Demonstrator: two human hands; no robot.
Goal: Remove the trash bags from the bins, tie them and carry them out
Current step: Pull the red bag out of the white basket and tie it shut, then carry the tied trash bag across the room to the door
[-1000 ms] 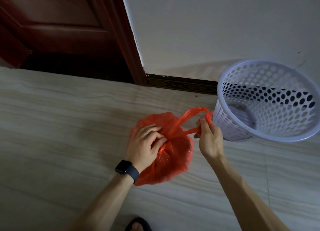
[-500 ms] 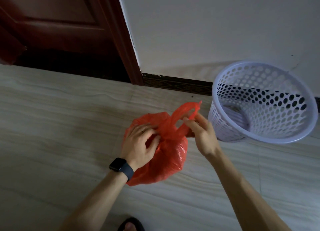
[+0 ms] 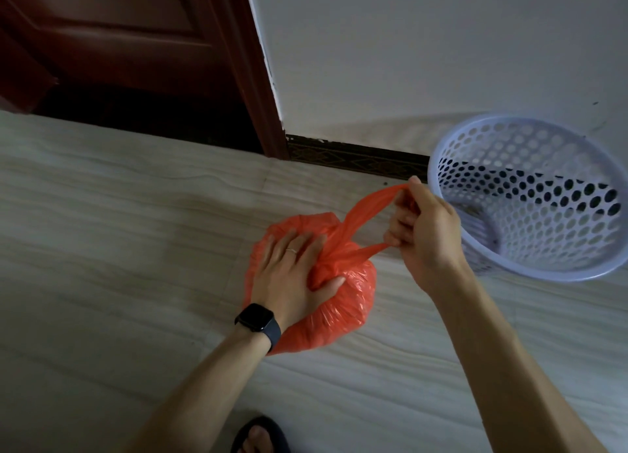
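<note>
A dark red wooden door (image 3: 119,45) fills the upper left corner above the pale tiled floor (image 3: 102,232). The left forearm rises from the lower middle edge with a black watch (image 3: 258,320) on the wrist. At the bottom edge, just beside that forearm, is a foot in a dark sandal (image 3: 261,432).

The left hand (image 3: 292,269) lies palm down on the red trash bag (image 3: 339,310). Its fingers are nearly straight and pointing away, with a thin ring (image 3: 291,250) on one of them, and the thumb is spread to the right, pressing the plastic just beneath the gathered neck. The hand pushes down and does not clutch. The bag sits full and rounded on the floor, out of the bin and just to its left.

Two stretched strips of plastic run from the bag's neck up and to the right into the right hand (image 3: 424,235). That hand is clenched round them with the knuckles bent, the back of the hand towards the camera and the forearm slanting down to the lower right corner.

A white wall (image 3: 407,62) with a dark skirting strip (image 3: 356,157) stands behind. At the far right a lavender perforated bin (image 3: 560,242) stands near the wall, its rim close by the right hand
</note>
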